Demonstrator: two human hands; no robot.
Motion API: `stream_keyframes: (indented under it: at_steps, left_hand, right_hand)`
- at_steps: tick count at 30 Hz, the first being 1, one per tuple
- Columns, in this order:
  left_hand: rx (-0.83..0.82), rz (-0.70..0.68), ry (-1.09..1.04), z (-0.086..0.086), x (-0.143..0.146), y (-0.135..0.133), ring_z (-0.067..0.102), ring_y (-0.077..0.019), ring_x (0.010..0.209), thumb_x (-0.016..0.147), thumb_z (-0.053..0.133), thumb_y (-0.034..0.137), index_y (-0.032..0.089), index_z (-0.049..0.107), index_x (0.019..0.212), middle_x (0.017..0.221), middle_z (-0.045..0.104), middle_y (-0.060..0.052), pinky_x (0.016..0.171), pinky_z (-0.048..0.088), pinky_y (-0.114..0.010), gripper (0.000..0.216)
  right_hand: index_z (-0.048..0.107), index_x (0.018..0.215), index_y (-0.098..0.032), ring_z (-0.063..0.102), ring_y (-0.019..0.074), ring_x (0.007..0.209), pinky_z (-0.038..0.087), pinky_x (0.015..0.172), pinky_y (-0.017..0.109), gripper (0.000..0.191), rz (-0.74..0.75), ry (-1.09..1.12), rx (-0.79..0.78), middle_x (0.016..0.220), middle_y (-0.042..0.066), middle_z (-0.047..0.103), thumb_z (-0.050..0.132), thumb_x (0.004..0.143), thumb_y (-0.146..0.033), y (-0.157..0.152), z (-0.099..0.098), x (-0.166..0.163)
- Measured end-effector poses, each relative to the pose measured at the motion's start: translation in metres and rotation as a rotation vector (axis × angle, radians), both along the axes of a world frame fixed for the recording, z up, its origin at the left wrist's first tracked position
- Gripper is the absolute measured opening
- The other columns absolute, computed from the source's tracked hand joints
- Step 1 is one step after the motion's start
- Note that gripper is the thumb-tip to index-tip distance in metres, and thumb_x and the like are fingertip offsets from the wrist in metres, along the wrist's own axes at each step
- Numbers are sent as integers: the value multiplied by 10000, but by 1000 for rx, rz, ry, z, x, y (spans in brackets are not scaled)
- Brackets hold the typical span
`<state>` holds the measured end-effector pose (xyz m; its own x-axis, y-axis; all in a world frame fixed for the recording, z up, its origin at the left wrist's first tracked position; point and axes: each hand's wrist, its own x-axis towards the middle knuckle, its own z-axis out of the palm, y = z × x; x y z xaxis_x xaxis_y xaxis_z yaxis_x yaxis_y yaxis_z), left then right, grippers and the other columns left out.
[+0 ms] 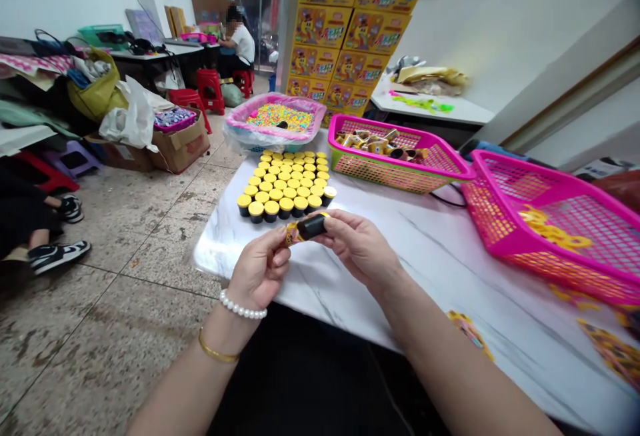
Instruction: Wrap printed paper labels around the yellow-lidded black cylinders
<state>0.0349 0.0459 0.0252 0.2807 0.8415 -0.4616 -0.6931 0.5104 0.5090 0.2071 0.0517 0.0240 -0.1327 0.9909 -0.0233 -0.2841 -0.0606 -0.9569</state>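
Observation:
Over the near edge of the table, my right hand (357,239) grips a small black cup (312,226) turned on its side, its yellow lid edge towards my fingers. My left hand (263,263) pinches a yellow printed label (293,233) between thumb and fingers, right at the cup's other end. Whether the label is stuck to the cup, I cannot tell. Just beyond my hands stand rows of black cups with yellow lids (285,204), packed close together. More printed labels (470,333) lie on the table by my right forearm.
A lined pink basin (235,116) of coloured beads stands at the back. Right of it are a pink basket (400,179) of wrapped cups and another pink basket (500,223) with yellow rings. Yellow boxes (345,29) are stacked behind. Another person (243,43) sits far back.

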Motion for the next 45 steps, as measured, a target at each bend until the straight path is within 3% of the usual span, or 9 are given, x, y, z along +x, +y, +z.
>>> stream_keyframes:
  at_steps: [11,16,20,23,26,32,38,42,45]
  left_hand:
    - [23,23,8,-7,3,4,360,16,394,743,713,107,93,604,770,714,630,-11,321,147,-104,113]
    - [171,84,145,-13,5,1,397,-9,454,653,840,244,93,642,737,644,555,12,342,176,-115,263]
    - [302,176,257,-12,3,0,512,-53,582,659,867,354,118,690,968,790,596,-7,387,339,-123,427]
    - [414,50,284,-15,-2,1,611,-124,700,672,864,411,175,660,1131,881,635,-25,448,471,-185,555]
    - [459,-61,324,-22,-7,-2,611,-135,658,678,860,419,130,696,1018,768,650,-35,458,487,-203,475]
    - [442,-55,308,-27,-12,-5,649,-149,646,680,852,409,133,701,961,825,707,-67,491,508,-233,422]
    - [562,-66,446,-25,-10,-3,601,-100,595,726,829,320,137,750,921,690,689,-40,599,500,-215,278]
    - [488,-61,365,-26,-11,-1,629,-133,629,740,814,367,169,717,1109,791,706,-57,534,489,-224,429]
    - [442,-77,319,-28,-14,5,605,-124,592,748,798,397,153,714,1048,800,698,-64,474,439,-209,396]
  right_hand:
    - [623,1029,-235,714,226,1008,561,921,398,264,-157,-419,332,1140,90,734,735,845,-388,-15,-5,-10]
    - [613,960,-243,721,203,879,591,820,360,298,-128,-344,279,983,50,748,784,792,-419,-13,-5,-8]
    - [670,964,-249,694,177,823,592,791,335,343,-199,-290,286,900,15,710,857,711,-385,-10,-3,-5]
    - [715,1006,-261,689,179,835,593,812,359,352,-117,-319,281,922,17,700,864,701,-352,-9,-4,-5]
    - [758,1035,-269,671,175,830,594,787,360,323,-7,-437,308,958,35,672,837,729,-334,-9,-7,-5]
    - [724,1086,-262,673,192,906,594,838,370,315,-42,-587,429,1008,48,655,790,783,-317,-10,-8,-4]
    - [649,915,-236,677,182,791,589,786,369,246,0,-689,454,846,11,685,824,746,-277,-11,-8,-6]
    - [655,928,-246,658,183,782,578,753,364,200,-73,-784,559,861,19,681,787,781,-276,-9,-11,-6]
    - [675,919,-252,638,179,761,568,724,359,180,-115,-829,632,869,27,683,786,777,-264,-9,-14,-5]
